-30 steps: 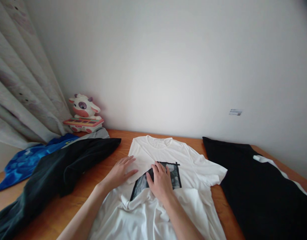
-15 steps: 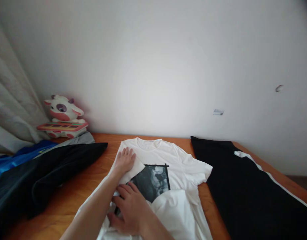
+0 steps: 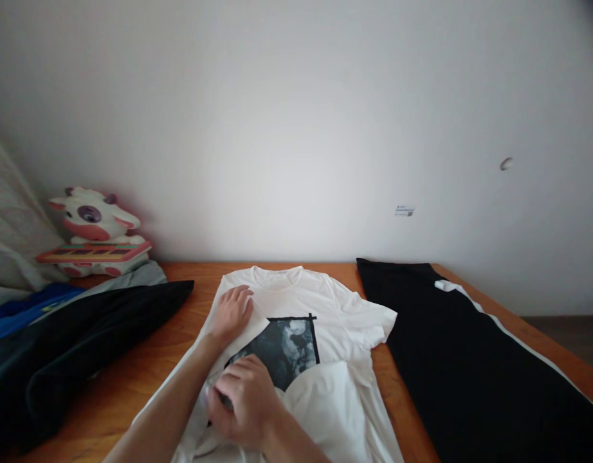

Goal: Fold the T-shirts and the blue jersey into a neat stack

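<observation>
A white T-shirt [image 3: 345,302] with a dark printed picture [image 3: 289,350] lies on the wooden table, its collar toward the wall. Its left side is folded inward over part of the print, and its lower part is bunched. My left hand [image 3: 233,313] rests on the folded part near the shoulder, fingers extended and holding nothing. Lower down, my right hand [image 3: 246,395] is over the left edge of the print, fingers curled down; whether it grips cloth between them is hidden.
Black trousers [image 3: 451,347] with a white stripe lie to the right. Dark clothing [image 3: 98,331] and a blue garment [image 3: 36,305] are at the left, before a cow toy keyboard [image 3: 98,235]. The wooden table [image 3: 175,334] meets a pale wall [image 3: 296,141].
The view has turned slightly right, so things sit further left. My right hand's fingers were spread and are now curled together. My left hand stays on the folded cloth.
</observation>
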`<state>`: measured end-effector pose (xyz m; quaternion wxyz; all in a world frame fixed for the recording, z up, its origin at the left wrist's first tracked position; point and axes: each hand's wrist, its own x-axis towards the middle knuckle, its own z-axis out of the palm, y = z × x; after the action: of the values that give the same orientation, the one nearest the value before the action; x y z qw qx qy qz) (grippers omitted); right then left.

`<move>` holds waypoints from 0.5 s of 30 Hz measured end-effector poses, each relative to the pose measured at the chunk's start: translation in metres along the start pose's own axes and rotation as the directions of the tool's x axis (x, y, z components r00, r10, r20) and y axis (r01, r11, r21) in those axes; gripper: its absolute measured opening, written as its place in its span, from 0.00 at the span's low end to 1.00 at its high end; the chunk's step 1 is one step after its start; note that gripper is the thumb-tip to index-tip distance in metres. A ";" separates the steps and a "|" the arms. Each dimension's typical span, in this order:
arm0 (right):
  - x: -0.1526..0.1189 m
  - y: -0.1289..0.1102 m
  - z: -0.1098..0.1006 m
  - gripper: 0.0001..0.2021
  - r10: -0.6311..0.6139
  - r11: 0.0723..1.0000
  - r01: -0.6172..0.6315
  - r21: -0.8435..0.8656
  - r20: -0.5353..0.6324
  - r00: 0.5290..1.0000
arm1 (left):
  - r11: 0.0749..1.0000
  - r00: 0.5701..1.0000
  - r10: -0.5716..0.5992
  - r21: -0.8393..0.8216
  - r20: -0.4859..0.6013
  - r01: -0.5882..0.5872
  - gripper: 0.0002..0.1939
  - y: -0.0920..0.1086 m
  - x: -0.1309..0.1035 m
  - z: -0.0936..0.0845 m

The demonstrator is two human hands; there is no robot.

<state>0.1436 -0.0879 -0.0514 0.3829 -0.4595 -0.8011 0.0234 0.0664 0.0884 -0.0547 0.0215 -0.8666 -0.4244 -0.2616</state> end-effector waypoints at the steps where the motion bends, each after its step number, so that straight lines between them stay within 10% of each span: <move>1: 0.000 0.001 -0.003 0.13 0.010 1.000 -0.007 0.024 -0.111 0.994 | 0.999 1.000 0.017 -0.030 0.025 -0.016 0.15 0.007 0.001 -0.004; 6: -0.002 0.006 -0.030 0.08 0.116 0.977 -0.011 0.214 -0.485 0.867 | 0.973 0.986 -0.130 -0.180 0.100 0.146 0.12 0.048 0.013 -0.001; 15: -0.008 0.022 -0.040 0.07 0.220 0.962 -0.049 0.269 -0.656 0.722 | 0.946 0.983 -0.096 -0.292 0.159 0.139 0.13 0.099 -0.002 0.023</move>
<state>0.1871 -0.0938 -0.0369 0.6975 -0.4451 -0.5610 -0.0245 0.1487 0.0296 -0.0571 -0.1574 -0.8492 -0.4309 -0.2617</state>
